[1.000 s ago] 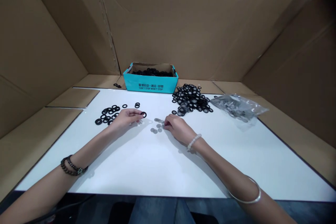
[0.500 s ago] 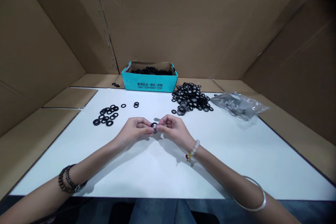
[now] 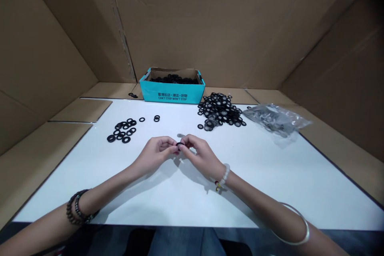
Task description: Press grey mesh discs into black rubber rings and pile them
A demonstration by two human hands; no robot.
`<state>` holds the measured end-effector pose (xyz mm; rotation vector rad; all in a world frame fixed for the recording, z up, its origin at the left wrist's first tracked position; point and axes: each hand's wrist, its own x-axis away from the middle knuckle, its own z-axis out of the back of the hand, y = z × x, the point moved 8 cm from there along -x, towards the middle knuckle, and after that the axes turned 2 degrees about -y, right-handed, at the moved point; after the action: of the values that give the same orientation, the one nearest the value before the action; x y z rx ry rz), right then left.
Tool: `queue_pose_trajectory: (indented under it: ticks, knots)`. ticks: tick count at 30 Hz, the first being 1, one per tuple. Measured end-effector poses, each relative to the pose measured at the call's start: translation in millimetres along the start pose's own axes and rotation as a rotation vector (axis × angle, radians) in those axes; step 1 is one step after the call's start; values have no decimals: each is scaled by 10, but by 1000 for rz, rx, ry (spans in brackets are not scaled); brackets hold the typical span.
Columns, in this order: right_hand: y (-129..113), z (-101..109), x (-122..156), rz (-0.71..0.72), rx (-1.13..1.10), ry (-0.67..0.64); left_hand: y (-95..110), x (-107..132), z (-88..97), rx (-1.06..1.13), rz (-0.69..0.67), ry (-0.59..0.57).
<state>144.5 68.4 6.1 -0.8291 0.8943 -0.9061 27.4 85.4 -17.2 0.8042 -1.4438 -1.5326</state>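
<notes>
A black rubber ring [image 3: 179, 143] is pinched between my two hands over the middle of the white table. My left hand [image 3: 157, 153] is closed, with thumb and fingertips on the ring's left side. Closed as well, my right hand [image 3: 200, 155] grips its right side, thumb across the front. The fingers hide much of the ring, and I cannot tell whether a disc sits in it. A small grey disc [image 3: 180, 135] lies on the table just beyond the fingertips. Loose black rings [image 3: 126, 140] lie in a group to the left.
Toward the back stands a turquoise box [image 3: 172, 95] holding many black rings. Right of it is a pile of black rings with grey centres [image 3: 220, 109]. A clear plastic bag of grey discs [image 3: 274, 119] lies farther right. Cardboard walls [image 3: 210, 28] surround the table [image 3: 180, 200].
Both hands have tilted the ring flatter, and my right thumb and fingers have shifted on it. The view has moved slightly.
</notes>
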Motion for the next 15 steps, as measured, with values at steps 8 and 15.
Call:
queue_pose_trajectory:
  ticks: [8, 15]
  knots:
    - [195, -86, 74, -70, -111, 96, -107, 15, -58, 122, 53, 9]
    - [-43, 0, 69, 43, 160, 75, -117, 61, 54, 79, -3, 155]
